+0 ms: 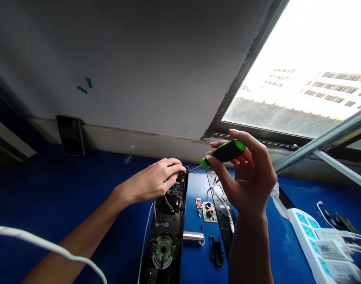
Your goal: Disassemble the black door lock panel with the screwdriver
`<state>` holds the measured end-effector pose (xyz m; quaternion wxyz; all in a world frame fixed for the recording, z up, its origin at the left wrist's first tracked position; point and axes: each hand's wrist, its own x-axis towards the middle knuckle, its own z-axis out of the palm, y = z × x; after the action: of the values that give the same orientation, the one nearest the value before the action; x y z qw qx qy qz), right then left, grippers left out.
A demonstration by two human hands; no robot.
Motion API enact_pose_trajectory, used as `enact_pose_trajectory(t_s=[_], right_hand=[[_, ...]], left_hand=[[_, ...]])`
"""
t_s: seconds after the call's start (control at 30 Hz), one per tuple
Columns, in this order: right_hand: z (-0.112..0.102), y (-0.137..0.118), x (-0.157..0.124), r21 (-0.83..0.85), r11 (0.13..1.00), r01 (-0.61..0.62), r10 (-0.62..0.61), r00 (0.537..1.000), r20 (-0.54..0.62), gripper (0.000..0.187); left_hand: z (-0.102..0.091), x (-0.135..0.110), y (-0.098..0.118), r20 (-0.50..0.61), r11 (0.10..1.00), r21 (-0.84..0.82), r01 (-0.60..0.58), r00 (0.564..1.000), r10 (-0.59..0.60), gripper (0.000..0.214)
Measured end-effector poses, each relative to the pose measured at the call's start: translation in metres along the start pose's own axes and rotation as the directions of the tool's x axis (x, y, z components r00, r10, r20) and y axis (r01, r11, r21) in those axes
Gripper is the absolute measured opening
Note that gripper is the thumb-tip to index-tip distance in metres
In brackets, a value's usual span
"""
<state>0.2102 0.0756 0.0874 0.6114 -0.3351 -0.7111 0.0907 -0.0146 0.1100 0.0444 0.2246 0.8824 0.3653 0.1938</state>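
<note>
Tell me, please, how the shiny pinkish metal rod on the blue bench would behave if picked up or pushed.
The pinkish metal rod looks round, so it would probably roll if pushed. Its polished surface may feel slippery. It looks rigid and, if solid, heavy for its size.

You are finding blue bench (80, 189) to pass over left of the lock body (165, 236), with a white cable (145, 244) running beside it. Right of it, a black mounting plate (220, 201), a pink lever handle (194, 237) and loose screws (201, 227) are standing in the way, and a power strip (313, 240) is blocking further out.
</note>
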Motion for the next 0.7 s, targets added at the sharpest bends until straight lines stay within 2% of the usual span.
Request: enact_pose_trajectory(t_s=[0.3,0.57,0.7], right_hand=[[0.008,-0.005,-0.005,-0.09,0.996,0.009,-0.003,0.997,0.073,0.058],[0.005,-0.013,-0.004,-0.143,0.989,0.027,-0.01,0.993,0.116,0.063],[0.007,-0.011,-0.004,-0.125,0.992,0.034,-0.02,0.994,0.111,0.064]], left_hand=[[0.0,-0.003,-0.003,0.011,0.999,0.035,-0.007,1.0,0.006,0.038],[-0.003,-0.004,-0.005,0.029,0.999,0.038,-0.035,0.999,0.034,0.04],[-0.003,-0.002,-0.006,0.04,0.999,0.009,-0.043,0.998,0.042,0.04]])
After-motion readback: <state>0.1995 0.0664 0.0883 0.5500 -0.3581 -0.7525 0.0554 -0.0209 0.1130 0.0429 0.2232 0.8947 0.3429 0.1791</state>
